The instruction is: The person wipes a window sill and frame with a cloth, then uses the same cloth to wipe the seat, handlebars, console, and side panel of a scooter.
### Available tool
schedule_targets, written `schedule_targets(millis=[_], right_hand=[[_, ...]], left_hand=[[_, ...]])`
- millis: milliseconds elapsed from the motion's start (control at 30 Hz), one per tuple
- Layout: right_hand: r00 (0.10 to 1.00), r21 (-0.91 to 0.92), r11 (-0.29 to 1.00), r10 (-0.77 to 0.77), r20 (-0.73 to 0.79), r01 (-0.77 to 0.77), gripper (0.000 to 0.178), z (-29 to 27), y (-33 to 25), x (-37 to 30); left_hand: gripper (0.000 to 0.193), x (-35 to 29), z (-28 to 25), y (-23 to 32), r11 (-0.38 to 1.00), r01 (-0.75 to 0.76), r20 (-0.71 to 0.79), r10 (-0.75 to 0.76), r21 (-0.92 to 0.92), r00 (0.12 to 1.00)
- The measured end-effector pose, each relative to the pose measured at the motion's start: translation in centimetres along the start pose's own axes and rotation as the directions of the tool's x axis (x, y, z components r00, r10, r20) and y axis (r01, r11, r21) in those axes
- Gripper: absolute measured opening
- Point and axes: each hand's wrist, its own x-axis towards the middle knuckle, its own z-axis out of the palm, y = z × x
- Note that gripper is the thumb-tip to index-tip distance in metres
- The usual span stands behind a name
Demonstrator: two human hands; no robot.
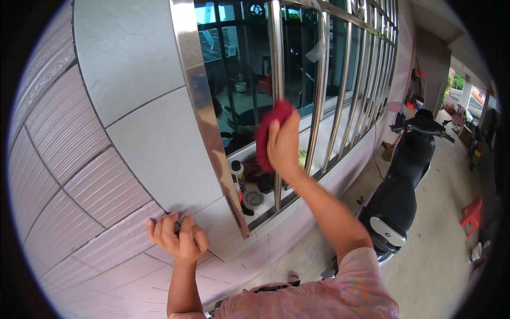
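Observation:
My right hand [285, 143] grips a dark red cloth [273, 130] against an upright metal bar [277, 58] of the window grille. The cloth is a little blurred and covers part of that bar. Lower left, my left hand [179, 239] rests on the tiled wall [154, 133] with its fingers bent and apart, holding nothing that I can see. Behind the bars, the sill holds a dark bottle with a black cap [237, 171], a round tin [253, 199] and a black object [265, 183] that I cannot make out.
Dark window glass [234, 80] lies behind the grille. To the right stands a black motor scooter [396, 196] on the concrete floor [425, 255]. Beyond it is a red plastic stool [471, 215]. A clear plastic scrap [316, 51] hangs on a bar.

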Motion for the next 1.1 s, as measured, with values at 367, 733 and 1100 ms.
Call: schedule_targets(millis=[367,733,1100], right_hand=[[0.965,0.422,0.892,0.234,-0.122,-0.163,0.024,-6.5,3.7,-9.7],[0.949,0.21,0.969,-0.059,-0.309,0.128,0.023,-8.7,6.9,12.5],[0.964,-0.305,0.935,-0.231,-0.13,0.183,0.032,-6.4,7.3,15.4]], left_hand=[[0.023,0.2,0.2,0.2,1.0,-0.019,0.013,0.019,0.007,1.0],[0.021,0.2,0.1,0.4,0.994,-0.058,0.057,0.053,0.09,0.997],[0.026,0.3,1.0,1.9,0.987,-0.036,0.08,0.024,0.154,0.996]])
